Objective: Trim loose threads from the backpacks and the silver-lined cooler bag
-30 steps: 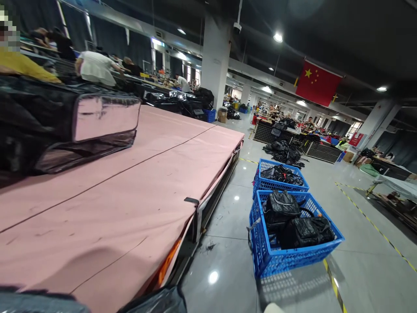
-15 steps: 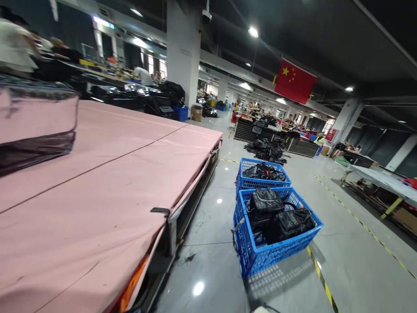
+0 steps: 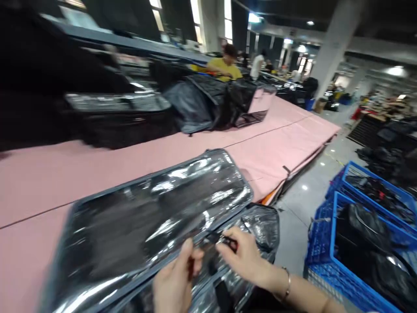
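A large shiny silver-black foil bag [image 3: 153, 221] with grey edging lies on the pink table [image 3: 270, 148] right in front of me. My left hand [image 3: 176, 284] is closed on the bag's near edge, thumb up. My right hand [image 3: 244, 258], wearing a thin bracelet, pinches a small black piece, perhaps a zipper pull [image 3: 221, 238], at the same edge. The two hands sit close together at the bag's lower right part.
More black and silver bags [image 3: 208, 102] are piled farther back on the table, where a person in a yellow shirt [image 3: 226, 67] stands. Blue plastic crates [image 3: 355, 234] full of black bags stand on the grey floor to the right.
The view has swung left and down from the hall and crates to the table. The foil bag and both my hands have come into view; no hands showed before.
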The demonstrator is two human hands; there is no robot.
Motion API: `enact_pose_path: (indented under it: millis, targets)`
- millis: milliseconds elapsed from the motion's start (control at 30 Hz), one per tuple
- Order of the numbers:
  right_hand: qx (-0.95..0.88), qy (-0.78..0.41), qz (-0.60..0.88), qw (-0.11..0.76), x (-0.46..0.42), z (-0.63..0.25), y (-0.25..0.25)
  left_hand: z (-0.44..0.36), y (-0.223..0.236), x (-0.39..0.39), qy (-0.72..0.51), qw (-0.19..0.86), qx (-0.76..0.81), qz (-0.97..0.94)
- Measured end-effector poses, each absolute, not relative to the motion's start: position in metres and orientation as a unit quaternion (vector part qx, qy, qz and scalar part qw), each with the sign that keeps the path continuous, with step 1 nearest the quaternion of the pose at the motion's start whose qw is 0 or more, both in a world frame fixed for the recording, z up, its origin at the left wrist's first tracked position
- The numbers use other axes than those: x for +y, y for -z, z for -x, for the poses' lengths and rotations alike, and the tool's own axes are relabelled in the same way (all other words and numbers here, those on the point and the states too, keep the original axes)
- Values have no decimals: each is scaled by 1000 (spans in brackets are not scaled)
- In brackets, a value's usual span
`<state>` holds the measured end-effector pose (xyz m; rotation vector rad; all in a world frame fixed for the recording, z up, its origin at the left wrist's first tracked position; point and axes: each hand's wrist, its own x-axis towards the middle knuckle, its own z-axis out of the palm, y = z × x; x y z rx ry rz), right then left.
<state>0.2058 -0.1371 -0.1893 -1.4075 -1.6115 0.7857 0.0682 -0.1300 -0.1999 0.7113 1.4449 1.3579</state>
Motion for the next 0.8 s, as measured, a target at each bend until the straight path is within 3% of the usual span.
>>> enact_pose_path:
  millis: [133, 533, 800]
  targets:
    - [-673, -306, 526, 419, -142, -211, 184, -61, 188, -140, -569, 542, 572, -237]
    - [-738, -250, 501, 377, -135, -214, 177, -65, 185, -140, -566, 550, 569, -230]
    - [-625, -324, 531, 472, -130, -217, 206, -66, 186, -139, -555, 554, 573, -238]
